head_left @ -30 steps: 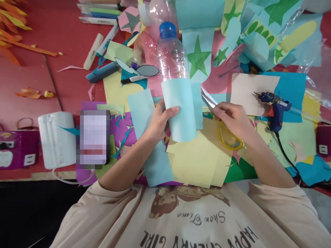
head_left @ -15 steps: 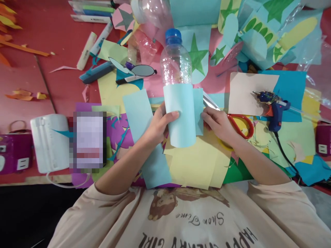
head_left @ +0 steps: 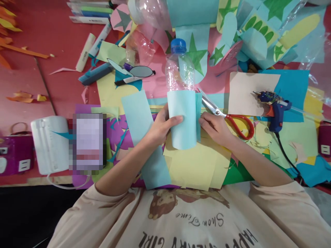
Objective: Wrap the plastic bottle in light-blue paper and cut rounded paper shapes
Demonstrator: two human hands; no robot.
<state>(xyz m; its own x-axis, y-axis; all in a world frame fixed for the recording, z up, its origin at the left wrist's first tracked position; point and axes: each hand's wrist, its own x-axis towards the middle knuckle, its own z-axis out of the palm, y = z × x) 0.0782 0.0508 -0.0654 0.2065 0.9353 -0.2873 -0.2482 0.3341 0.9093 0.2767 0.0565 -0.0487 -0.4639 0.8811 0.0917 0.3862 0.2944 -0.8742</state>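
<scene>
A clear plastic bottle (head_left: 179, 74) with a blue cap (head_left: 178, 45) stands out in front of me, its lower half wrapped in light blue paper (head_left: 184, 135). My left hand (head_left: 162, 126) is closed around the bottle's left side, thumb pressed on the paper's front. To the right of the bottle a loose flap of the paper sticks out. The closed fingers of my right hand (head_left: 216, 129) pinch this flap at its outer edge. Red-handled scissors (head_left: 240, 126) lie just beyond my right hand.
A blue glue gun (head_left: 274, 108) lies on paper at the right. Light blue strips (head_left: 138, 115) and yellow sheets (head_left: 192, 168) lie near me. At the left are a phone (head_left: 89, 143) and a white device (head_left: 51, 144). Star-decorated paper pieces (head_left: 193, 51) fill the back.
The bottle has shifted slightly right and toward me and stands straighter. Its paper flap now looks narrower, and my right hand has moved a little, uncovering more of the scissors.
</scene>
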